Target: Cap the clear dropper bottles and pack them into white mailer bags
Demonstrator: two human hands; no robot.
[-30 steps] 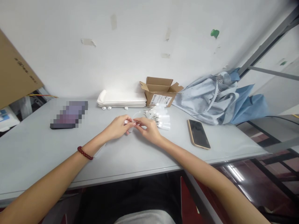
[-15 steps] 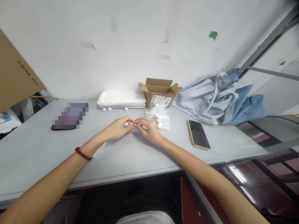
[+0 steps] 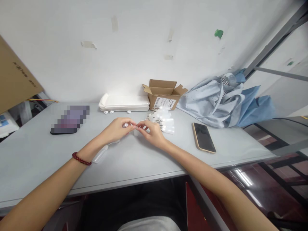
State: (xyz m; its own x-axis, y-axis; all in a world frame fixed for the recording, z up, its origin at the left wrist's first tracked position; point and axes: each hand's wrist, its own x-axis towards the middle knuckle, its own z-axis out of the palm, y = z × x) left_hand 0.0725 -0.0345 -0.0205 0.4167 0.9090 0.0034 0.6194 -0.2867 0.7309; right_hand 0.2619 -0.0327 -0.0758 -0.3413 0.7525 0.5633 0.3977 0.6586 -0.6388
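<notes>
My left hand (image 3: 118,129) is closed, with a small white cylindrical piece (image 3: 125,125) tucked in its curled fingers. Its thumb and fingertip meet my right hand (image 3: 152,132) at a tiny object I cannot make out. My right hand is pinched shut too. Something pale and translucent (image 3: 136,132) shows just beneath the fingertips. Beside my left wrist lies a clear plastic piece with a white end and thin cord (image 3: 100,154). Several similar clear pieces with white ends and cords (image 3: 167,123) are heaped just beyond my right hand.
A stack of white sheets or sleeves (image 3: 125,103) lies by the wall, with small white pieces (image 3: 111,112) in front. Next to it stands an open cardboard box (image 3: 163,96). A phone (image 3: 204,138) and blue cloth (image 3: 216,102) are right; a pixelated dark-edged object (image 3: 71,120) is left.
The white piece in my left hand now sits farther back from the fingertips. My left forearm has shifted slightly left, showing more of the clear piece and its cord.
</notes>
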